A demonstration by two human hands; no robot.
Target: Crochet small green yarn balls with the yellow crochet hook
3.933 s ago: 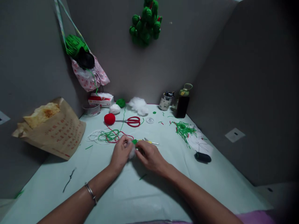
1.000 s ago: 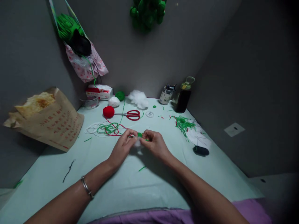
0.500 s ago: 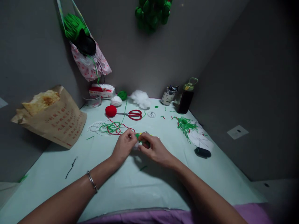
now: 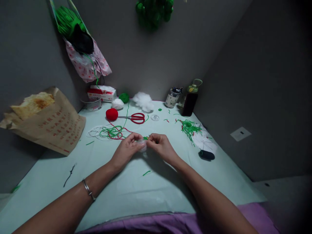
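One left hand (image 4: pixel 124 150) holds white fluff (image 4: pixel 142 147); the right hand (image 4: pixel 163 148), wider earlier, now narrows, apparently for finer handling, contents unclear.

Fluffy matt stuffing (image 4: pixel 143 101); smooth metal bracelet (image 4: pixel 88 189); brown paper bag (image 4: pixel 52 125); fuzzy red yarn (image 4: pixel 111 114).

2 bare forearms reach in over the table; the left hand (image 4: pixel 128 148) and right hand (image 4: pixel 161 147) nearly meet, fingers bent, fingertips pinched.

Pale table (image 4: pixel 156 191): red scissors (image 4: pixel 137 118), yarn balls (image 4: pixel 111 114), white stuffing (image 4: pixel 143 101).
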